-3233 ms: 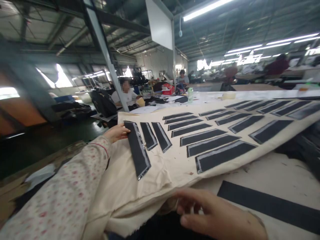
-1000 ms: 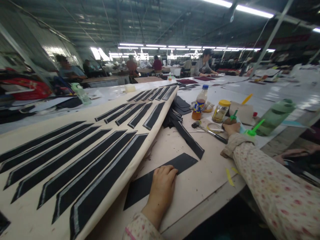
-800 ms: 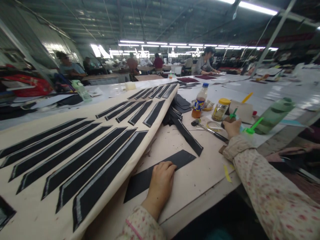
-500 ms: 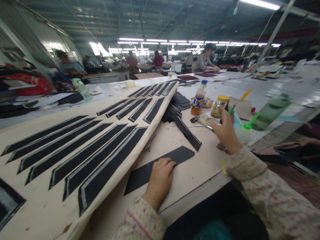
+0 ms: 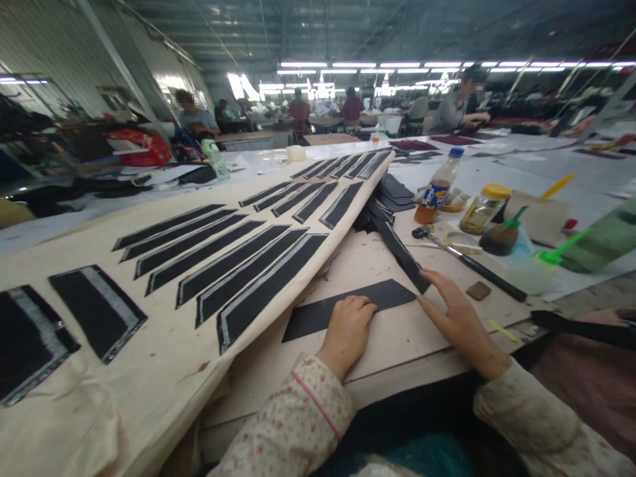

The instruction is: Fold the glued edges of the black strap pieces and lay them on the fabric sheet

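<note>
My left hand (image 5: 349, 329) lies on top of a flat black piece (image 5: 348, 306) with slanted ends, its fingers slightly bent and pressing on it. Beside that piece, my right hand (image 5: 454, 318) has its thumb and fingers apart around the near end of a narrow black strip (image 5: 400, 255). Whether the fingertips touch the strip is unclear. The strip runs back to a heap of dark pieces (image 5: 380, 211). On the left, a cream cloth-covered board (image 5: 278, 291) bears several black pieces with pale bands along their edges.
Beyond my right hand lie a black-handled tool (image 5: 477, 265) and a small brown block (image 5: 478, 290). Behind them stand a blue-capped bottle (image 5: 439, 189), a yellow-lidded jar (image 5: 484, 209), green-nozzled bottles (image 5: 501, 237) and a large green bottle (image 5: 603, 238). Several people work in the background.
My right hand has moved left and down from beside the tool and jar to the strip's end. My left hand stays on the black piece. The view has turned left.
</note>
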`<state>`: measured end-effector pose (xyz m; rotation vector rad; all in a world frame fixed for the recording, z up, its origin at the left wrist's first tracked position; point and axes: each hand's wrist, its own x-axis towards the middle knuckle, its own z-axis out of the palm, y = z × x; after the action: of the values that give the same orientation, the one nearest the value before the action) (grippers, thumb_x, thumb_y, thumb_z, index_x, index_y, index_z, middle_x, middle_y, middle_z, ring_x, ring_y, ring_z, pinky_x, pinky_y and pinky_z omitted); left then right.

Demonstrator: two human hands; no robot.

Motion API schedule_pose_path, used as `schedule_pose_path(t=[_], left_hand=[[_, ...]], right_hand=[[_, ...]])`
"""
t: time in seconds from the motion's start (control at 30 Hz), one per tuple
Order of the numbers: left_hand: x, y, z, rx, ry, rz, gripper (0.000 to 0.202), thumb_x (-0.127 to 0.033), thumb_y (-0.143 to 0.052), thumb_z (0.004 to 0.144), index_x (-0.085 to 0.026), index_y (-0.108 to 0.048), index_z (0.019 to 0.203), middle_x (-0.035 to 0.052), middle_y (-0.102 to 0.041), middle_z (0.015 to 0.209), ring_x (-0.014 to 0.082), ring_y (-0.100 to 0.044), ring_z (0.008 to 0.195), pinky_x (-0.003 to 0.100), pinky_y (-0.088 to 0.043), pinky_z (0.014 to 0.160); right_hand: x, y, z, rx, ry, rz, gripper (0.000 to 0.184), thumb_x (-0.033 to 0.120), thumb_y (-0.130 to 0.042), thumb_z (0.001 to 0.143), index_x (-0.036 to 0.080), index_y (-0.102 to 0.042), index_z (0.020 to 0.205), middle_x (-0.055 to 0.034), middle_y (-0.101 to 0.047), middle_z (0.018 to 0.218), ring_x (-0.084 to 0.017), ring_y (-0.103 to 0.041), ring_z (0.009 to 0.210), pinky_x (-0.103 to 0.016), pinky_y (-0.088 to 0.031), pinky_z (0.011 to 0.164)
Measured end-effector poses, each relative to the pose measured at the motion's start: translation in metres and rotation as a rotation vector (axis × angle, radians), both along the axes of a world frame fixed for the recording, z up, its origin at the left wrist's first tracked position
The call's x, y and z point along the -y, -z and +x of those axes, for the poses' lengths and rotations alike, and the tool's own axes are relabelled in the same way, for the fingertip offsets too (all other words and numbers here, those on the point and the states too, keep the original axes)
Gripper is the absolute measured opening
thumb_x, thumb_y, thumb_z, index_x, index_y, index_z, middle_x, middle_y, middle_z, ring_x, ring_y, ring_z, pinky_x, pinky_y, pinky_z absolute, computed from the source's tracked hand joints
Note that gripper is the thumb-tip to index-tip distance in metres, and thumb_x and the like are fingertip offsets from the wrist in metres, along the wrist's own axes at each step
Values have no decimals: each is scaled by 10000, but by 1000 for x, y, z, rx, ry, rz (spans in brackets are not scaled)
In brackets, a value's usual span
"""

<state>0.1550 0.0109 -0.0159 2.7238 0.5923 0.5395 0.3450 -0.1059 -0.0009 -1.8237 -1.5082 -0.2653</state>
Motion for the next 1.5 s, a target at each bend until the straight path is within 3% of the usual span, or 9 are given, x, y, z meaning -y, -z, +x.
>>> schedule_pose_path(t=[0.43,0.53,0.67,0.8,1.13,1.27,1.5], left_hand=[[-1,-5,1,60,-30,-34,261,-159,-415,896,-182,-564,1110,61,-609,1110,190,-525,1045,360,-408,895],[-7,-14,0,47,-111,-32,242,-165,-436,884,-179,-563,1090,67,-609,1081,198,-534,1015,359,-415,887],[-21,-34,-2,-133,-224,-19,207,-171,-491,847,-168,-576,1036,75,-604,1022,209,-543,980,349,-423,867],[-36,-48,0,-309,-241,-32,210,-202,-526,826,-144,-585,1019,94,-591,1035,220,-543,1004,327,-425,864],[-75,-45,22,-544,-161,-133,215,-213,-661,667,-160,-625,872,77,-642,940,217,-597,885,271,-459,745],[-74,-46,22,-544,-174,-157,226,-201,-648,649,-168,-613,870,73,-642,958,209,-600,890,260,-461,735],[-67,-44,13,-505,-196,-198,336,-221,-616,710,-199,-560,1040,60,-662,989,189,-627,874,242,-474,704]], right_hand=[[10,31,-27,-9,-34,-54,295,219,-456,858,188,-528,1142,-115,-585,1146,-235,-526,1094,-465,-438,938],[11,29,-29,-15,-27,-16,257,206,-454,855,192,-559,1089,-105,-610,1095,-233,-545,1054,-458,-449,915],[12,26,-30,-30,-30,19,238,201,-447,852,203,-582,1048,-97,-625,1055,-235,-560,1025,-454,-457,899],[12,25,-31,-20,-32,25,232,191,-447,854,195,-581,1045,-97,-623,1045,-229,-556,1017,-446,-452,903],[12,27,-31,-36,-54,21,233,182,-444,847,204,-584,1032,-84,-632,1025,-227,-564,1001,-438,-459,887],[12,28,-30,-32,-55,26,227,180,-447,848,207,-579,1031,-83,-632,1018,-228,-566,993,-433,-468,872],[12,30,-30,9,-68,18,215,175,-449,851,194,-577,1023,-87,-634,1003,-229,-571,970,-441,-471,863]])
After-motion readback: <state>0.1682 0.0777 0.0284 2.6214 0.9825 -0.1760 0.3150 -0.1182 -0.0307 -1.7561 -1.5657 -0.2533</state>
